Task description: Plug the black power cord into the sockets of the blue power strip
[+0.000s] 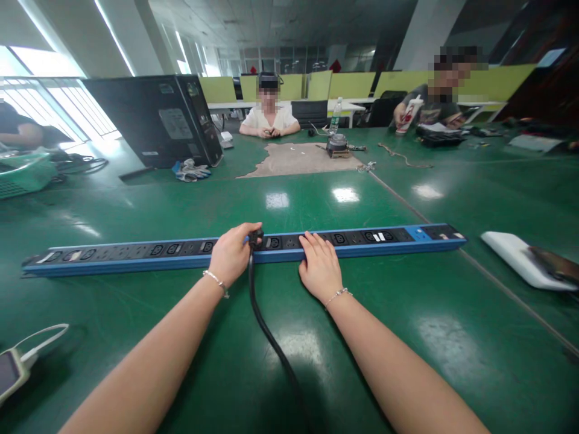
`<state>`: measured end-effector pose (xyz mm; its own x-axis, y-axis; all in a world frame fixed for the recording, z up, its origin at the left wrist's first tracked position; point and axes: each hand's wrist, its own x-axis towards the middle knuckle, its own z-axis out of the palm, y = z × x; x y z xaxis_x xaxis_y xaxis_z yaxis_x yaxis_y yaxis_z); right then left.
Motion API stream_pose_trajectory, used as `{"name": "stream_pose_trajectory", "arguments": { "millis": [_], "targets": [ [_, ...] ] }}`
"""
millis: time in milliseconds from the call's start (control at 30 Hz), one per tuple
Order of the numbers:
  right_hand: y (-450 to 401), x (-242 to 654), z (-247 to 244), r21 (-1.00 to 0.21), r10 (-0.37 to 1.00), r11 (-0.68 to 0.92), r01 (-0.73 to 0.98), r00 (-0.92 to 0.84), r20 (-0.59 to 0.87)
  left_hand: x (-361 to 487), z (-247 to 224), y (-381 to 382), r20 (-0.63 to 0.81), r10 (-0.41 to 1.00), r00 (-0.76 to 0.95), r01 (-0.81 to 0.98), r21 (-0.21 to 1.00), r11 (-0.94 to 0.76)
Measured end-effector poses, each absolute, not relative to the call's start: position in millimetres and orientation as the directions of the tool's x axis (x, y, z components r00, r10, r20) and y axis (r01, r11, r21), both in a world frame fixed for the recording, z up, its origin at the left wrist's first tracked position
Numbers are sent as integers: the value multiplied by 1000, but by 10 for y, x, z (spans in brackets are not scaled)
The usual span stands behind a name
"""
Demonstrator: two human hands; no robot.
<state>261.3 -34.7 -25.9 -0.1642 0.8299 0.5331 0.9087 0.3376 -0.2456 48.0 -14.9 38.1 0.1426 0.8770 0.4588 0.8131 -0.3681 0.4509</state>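
Observation:
A long blue and black power strip (389, 242) lies crosswise on the green table, with several sockets along its top. My left hand (230, 254) is closed around a black plug (256, 237) at the strip's middle. Whether the plug's pins sit inside a socket is hidden. From the plug a thick black cable (271, 337) runs down toward me. My right hand (320, 264) rests flat on the strip just right of the plug, its fingers stretched over the top face.
A black computer case (158, 123) stands at the back left, with gloves (192, 170) beside it. A white device (520, 259) lies at the right, a phone (12, 371) at the lower left. Two people sit across the table; another person's arm shows far left.

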Motion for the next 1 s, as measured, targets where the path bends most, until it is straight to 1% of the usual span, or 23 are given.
{"name": "stream_pose_trajectory", "arguments": {
  "millis": [67,167,333,467,533,700,767,867,1000],
  "targets": [
    [-342,2610,-265,-249,829,336,908,-161,536,216,297,-157,369,927,63,809,525,-264],
    [-334,2612,-265,-247,833,332,910,-160,530,-28,199,-148,317,947,59,783,573,-241],
    [-332,2621,-252,-241,838,323,915,-158,523,-50,197,-107,277,956,93,755,607,-249],
    [-334,2618,-246,-238,838,324,916,-160,522,-12,200,-96,277,955,102,764,594,-254],
    [-332,2617,-245,-239,840,321,917,-158,519,-6,187,-96,296,948,118,792,548,-270],
    [-328,2622,-243,-246,844,319,915,-156,514,18,184,-84,356,896,265,865,322,-384],
    [-331,2623,-239,-244,845,322,915,-161,510,22,186,-80,365,883,294,880,258,-400],
    [-342,2615,-230,-237,848,320,917,-166,504,12,157,-90,402,862,310,888,203,-413],
    [-351,2594,-228,-227,849,308,924,-159,505,19,56,-119,472,821,320,881,170,-441]
  ]
}}
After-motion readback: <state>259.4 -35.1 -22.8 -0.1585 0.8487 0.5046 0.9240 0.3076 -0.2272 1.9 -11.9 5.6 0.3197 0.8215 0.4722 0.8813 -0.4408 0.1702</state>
